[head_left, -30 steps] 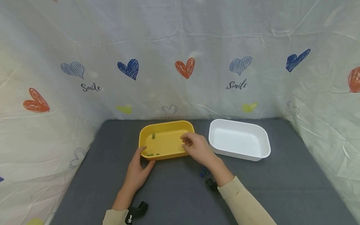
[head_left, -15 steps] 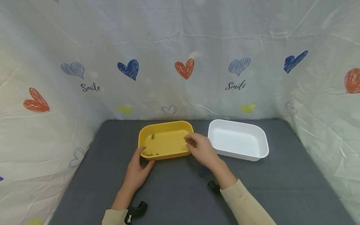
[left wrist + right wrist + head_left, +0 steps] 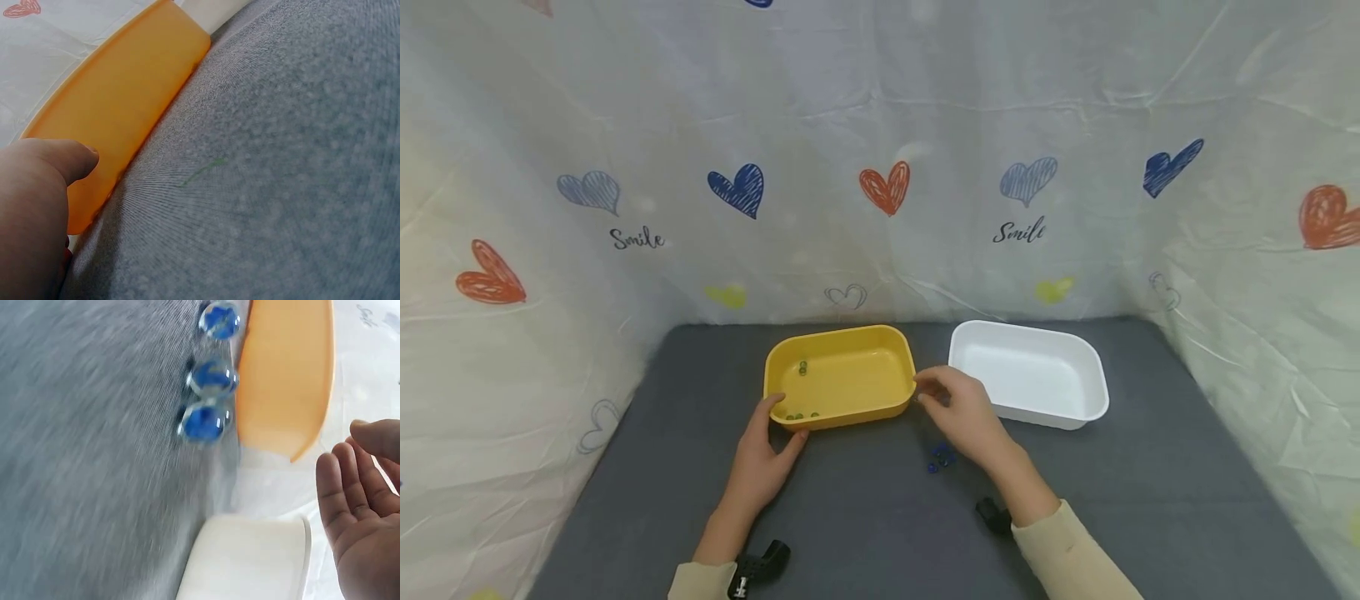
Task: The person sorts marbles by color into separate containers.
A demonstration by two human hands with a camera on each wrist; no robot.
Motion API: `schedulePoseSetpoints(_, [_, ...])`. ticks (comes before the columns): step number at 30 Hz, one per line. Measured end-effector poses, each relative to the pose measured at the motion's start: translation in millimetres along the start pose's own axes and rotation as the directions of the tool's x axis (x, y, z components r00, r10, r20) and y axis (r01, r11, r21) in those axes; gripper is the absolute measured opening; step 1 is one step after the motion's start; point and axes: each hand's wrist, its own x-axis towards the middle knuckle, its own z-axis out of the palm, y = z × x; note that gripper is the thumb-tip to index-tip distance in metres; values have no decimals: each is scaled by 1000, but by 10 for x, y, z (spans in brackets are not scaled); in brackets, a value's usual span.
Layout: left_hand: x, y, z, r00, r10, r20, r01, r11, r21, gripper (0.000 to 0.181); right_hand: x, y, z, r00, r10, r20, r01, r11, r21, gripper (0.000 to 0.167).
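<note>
My left hand (image 3: 758,467) grips the front left corner of a yellow tray (image 3: 857,377), fingers over the rim and thumb against the outer wall (image 3: 134,100). Inside the tray lie several green marbles (image 3: 802,367), some of them along its front wall. Beside the tray's right end hovers my right hand (image 3: 966,417), its fingers loosely bent; nothing shows between them in the right wrist view. Just below that hand, several blue glass marbles (image 3: 938,458) sit on the cloth; clear glass with blue inside shows on one marble (image 3: 204,421).
To the right of the yellow tray stands a white tray (image 3: 1030,371) with no contents visible. Dark grey cloth (image 3: 865,517) covers the table. A pale curtain (image 3: 820,92) printed with hearts hangs behind and at both sides.
My right hand has drawn back from over the yellow tray, rightward and a little toward me, to just outside its right end. The left hand keeps its grip on the corner.
</note>
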Motion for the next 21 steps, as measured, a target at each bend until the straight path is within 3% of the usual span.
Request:
schedulePoseSetpoints(7, [-1, 17, 5, 1000, -16, 7, 16, 1000, 7, 79, -245, 92, -225, 992, -13, -126, 6, 999, -53, 24])
schedulePoseSetpoints(11, [-12, 7, 11, 1000, -11, 7, 11, 1000, 22, 85, -442, 181, -355, 967, 29, -253, -45, 997, -57, 18])
schedulePoseSetpoints(16, [-19, -2, 17, 1000, 11, 26, -11, 1000, 25, 96, -695, 322, -565, 911, 81, -404, -130, 987, -95, 12])
schedulePoseSetpoints(21, [-24, 48, 0, 999, 0, 33, 1, 1000, -23, 116, -906, 437, -792, 810, 214, -547, -308, 948, -86, 13])
